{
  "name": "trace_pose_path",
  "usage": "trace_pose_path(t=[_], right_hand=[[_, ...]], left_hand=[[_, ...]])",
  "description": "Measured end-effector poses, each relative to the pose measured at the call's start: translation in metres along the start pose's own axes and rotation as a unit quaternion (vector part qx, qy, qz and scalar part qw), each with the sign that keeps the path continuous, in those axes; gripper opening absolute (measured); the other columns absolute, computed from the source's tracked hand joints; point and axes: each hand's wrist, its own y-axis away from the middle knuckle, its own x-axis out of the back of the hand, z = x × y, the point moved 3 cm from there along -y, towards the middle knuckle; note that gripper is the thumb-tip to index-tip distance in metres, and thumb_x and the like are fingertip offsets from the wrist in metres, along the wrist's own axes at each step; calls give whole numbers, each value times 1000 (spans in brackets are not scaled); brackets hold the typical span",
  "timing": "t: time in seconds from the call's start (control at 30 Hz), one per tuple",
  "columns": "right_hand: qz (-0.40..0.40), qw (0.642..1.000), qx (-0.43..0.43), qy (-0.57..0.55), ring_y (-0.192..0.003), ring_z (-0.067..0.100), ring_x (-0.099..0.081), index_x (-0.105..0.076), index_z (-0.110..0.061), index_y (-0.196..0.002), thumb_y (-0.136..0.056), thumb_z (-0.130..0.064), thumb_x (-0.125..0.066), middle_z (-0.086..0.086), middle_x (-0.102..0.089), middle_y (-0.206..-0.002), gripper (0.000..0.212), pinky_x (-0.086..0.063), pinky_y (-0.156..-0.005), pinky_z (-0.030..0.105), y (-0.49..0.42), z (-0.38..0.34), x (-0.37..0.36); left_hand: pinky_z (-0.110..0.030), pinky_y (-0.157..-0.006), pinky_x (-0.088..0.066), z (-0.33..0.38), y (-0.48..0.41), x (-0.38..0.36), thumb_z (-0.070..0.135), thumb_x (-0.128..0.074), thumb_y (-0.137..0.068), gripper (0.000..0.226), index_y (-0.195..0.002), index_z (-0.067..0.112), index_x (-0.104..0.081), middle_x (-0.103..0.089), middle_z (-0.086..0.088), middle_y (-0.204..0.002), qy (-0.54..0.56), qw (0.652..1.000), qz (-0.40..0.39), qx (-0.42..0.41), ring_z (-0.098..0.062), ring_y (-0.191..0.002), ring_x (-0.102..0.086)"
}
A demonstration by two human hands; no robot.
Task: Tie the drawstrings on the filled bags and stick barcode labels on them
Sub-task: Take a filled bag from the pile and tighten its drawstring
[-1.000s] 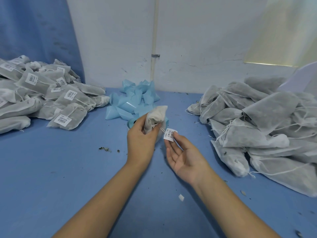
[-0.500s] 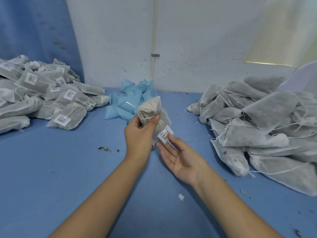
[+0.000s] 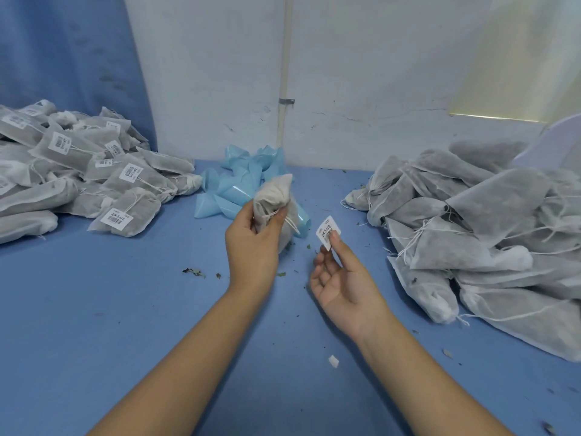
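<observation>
Gripping bag (image 3: 274,196) in left hand (image 3: 251,248), barcode label (image 3: 327,228) in right hand (image 3: 344,286)

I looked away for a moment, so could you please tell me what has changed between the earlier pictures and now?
The right hand, pinching the barcode label, drew it rightward away from the bag; the label was against it and is now apart. The left hand keeps gripping the bag, raised slightly. The labelled pile and unlabelled pile stayed put.

bare blue table (image 3: 94,309) in front, labelled bags (image 3: 94,171) left, unlabelled bags (image 3: 471,231) right
</observation>
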Motion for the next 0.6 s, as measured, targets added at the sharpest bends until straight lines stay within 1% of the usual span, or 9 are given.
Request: trace_pose_path(t=[0.17,0.23,0.33,0.4,0.53,0.6], right_hand=[[-20,998,8,53,-55,3,-58,-65,-17,-92,-69,-27,-73,-7,-62,-66,26,-47,-51,14,0,4,-3],[-12,997,9,79,-55,3,-59,-65,-17,-92,-72,-24,-73,-7,-65,-66,22,-47,-51,14,-1,6,-2],[6,993,22,113,-56,3,-62,-66,-15,-89,-82,-20,-71,-6,-69,-68,10,-48,-49,14,-1,6,2],[15,989,39,139,-57,5,-64,-67,-13,-86,-82,-20,-72,-4,-70,-70,10,-48,-49,14,0,4,4],[41,964,79,250,-56,9,-64,-66,-10,-84,-80,-30,-75,-1,-70,-69,22,-48,-48,15,1,0,4],[46,952,94,287,-64,11,-67,-64,-10,-93,-78,-35,-76,1,-73,-81,32,-52,-52,19,1,1,4]], left_hand=[[-9,-65,-46,-3,5,-7,12,-72,-83,14,-78,23,-65,-65,21,-67,-1,1000,-26,6,6,-67,-57],[-11,-62,-46,-4,8,-10,11,-72,-82,14,-75,20,-64,-64,18,-63,13,999,-33,15,2,-64,-57],[-13,-62,-47,-4,9,-13,13,-73,-81,12,-76,18,-64,-65,12,-68,20,999,-41,17,-2,-65,-58],[-16,-62,-48,-4,9,-12,14,-74,-81,12,-75,16,-63,-64,7,-69,14,998,-52,16,-4,-66,-56],[-20,-60,-47,-6,7,-9,17,-73,-82,14,-72,15,-63,-62,9,-63,-2,996,-74,43,-6,-62,-55],[-21,-59,-49,-7,5,-7,17,-72,-83,13,-73,14,-64,-64,8,-64,5,995,-77,67,-6,-61,-58]])
